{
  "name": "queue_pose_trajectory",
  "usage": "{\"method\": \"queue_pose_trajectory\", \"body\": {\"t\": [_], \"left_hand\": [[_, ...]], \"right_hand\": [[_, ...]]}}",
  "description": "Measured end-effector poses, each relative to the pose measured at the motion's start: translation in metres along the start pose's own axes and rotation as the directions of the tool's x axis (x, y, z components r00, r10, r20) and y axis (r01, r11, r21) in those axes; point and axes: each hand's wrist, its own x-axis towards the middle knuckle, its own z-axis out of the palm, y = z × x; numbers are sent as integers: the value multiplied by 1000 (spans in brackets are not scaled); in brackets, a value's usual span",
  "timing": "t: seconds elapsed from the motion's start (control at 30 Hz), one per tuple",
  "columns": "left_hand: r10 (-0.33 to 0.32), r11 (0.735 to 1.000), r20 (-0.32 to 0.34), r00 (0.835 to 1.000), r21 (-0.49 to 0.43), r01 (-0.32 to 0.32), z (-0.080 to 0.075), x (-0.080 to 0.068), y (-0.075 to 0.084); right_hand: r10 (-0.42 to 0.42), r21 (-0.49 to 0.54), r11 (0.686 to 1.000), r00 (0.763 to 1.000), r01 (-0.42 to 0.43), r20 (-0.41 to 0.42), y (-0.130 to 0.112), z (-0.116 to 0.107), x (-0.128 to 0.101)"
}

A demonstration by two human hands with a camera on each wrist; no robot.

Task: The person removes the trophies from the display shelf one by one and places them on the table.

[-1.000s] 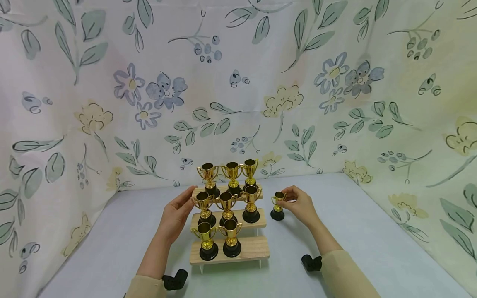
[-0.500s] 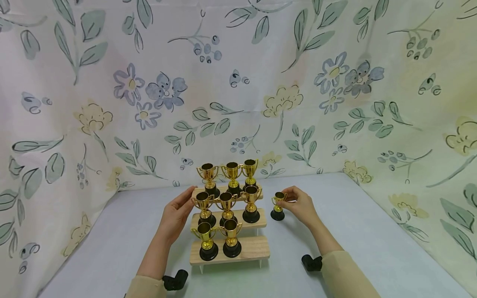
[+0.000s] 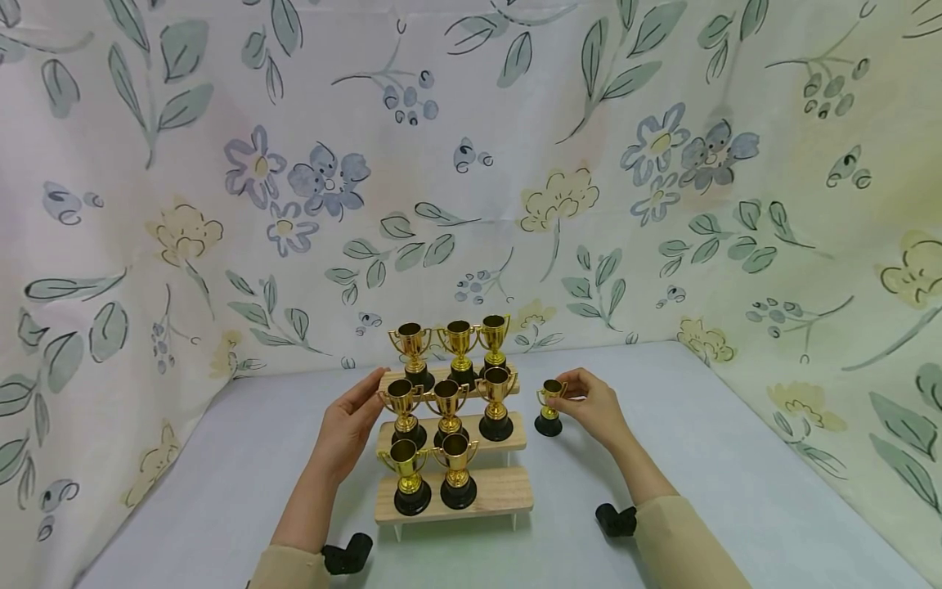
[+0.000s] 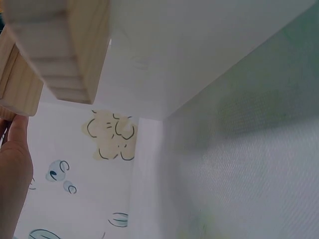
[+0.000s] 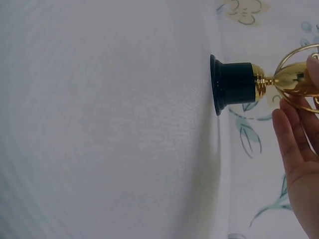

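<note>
Nine trophies in the head view: eight stand on a three-step wooden stand (image 3: 486, 491), three on top, three in the middle, two on the lowest step, whose right end is bare. The ninth, the loose trophy (image 3: 549, 406), stands upright on the table (image 3: 736, 483) just right of the stand. The right hand (image 3: 592, 402) pinches its cup between thumb and curled fingers. The left hand (image 3: 352, 425) lies flat against the stand's left side, fingers straight, holding nothing.

Left wrist view: stand (image 4: 55, 55) close above, one fingertip (image 4: 17, 130) just under its end; the other fingers are out of frame.

Right wrist view: trophy (image 5: 239, 84) with its black base flat on the table (image 5: 99, 124); the fingers (image 5: 294, 129) close round the gold cup, well clear of the base.

Handling note, by judgement: the trophy is top-light and narrow-footed, so lift it straight up, keep it upright, and steady the stand with the left palm so the neighbours nearest the fingers are not knocked.
</note>
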Motion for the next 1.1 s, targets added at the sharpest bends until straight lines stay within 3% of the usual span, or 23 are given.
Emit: {"method": "queue_pose_trajectory", "body": {"t": [0.23,0.57,0.73,0.93,1.1], "left_hand": [[-5,1000,-4,1000,-12,5,0,-1,0],[2,1000,-5,1000,-11,-2,-1,0,-1],[-3,1000,-1,1000,-18,3,0,0,0],[-8,1000,-1,1000,-7,8,0,2,1],[-22,1000,-20,1000,-2,22,-2,2,1]], "right_hand": [[8,20,1000,1000,-8,3,0,0,0],[-68,67,995,997,69,-29,-1,-6,-1],[-65,94,993,988,78,-139,-6,-12,-4],[-31,236,965,943,115,-332,-24,-16,-7],[-69,323,929,942,180,-327,-44,-15,-15]]}}
